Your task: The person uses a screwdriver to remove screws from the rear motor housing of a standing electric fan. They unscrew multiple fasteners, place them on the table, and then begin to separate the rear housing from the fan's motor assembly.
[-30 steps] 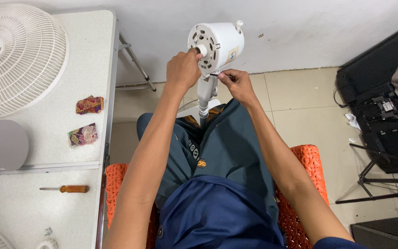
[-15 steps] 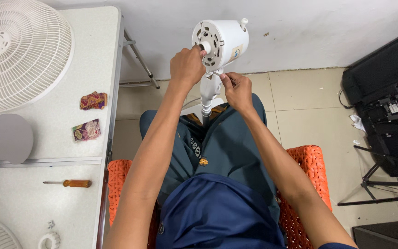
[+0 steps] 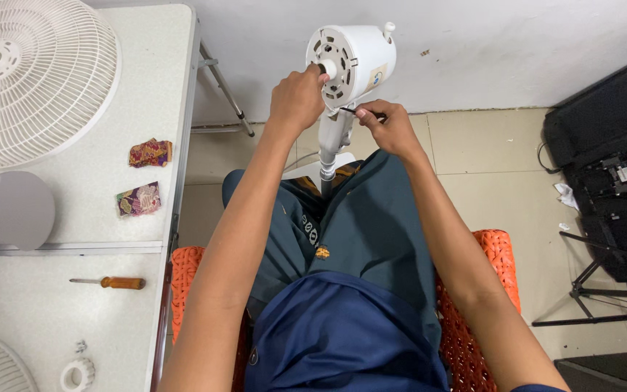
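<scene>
- While the person sits on an orange woven plastic chair (image 3: 498,250), the head view looks down at both bare arms reaching out to a white round plastic fan motor housing (image 3: 353,56) on top of a white stand pole (image 3: 330,141).
- The fan housing stands upright between the person's knees, close to the white wall, with its front face bare and its short middle shaft showing.
- The left hand (image 3: 295,98) rests on the left side of that front face, and its fingers (image 3: 313,72) are curled and touch the face next to the shaft.
- The right hand (image 3: 393,127) is just under the housing, and its fingers (image 3: 366,116) pinch a thin dark tool (image 3: 361,112) that points at the bottom of the housing.
- To the left is a white desk (image 3: 172,72), well apart from the hands.
- On the desk lie a big white round plastic fan guard (image 3: 34,76), a pale round fan blade piece (image 3: 9,210) and two small colourful patterned cloth pouches (image 3: 143,178).
- Nearer the person on the desk lie a screwdriver with an orange handle (image 3: 110,282) and a small white plastic ring nut (image 3: 78,374).
- On the floor at the right are black cases and a black stand (image 3: 604,210).
</scene>
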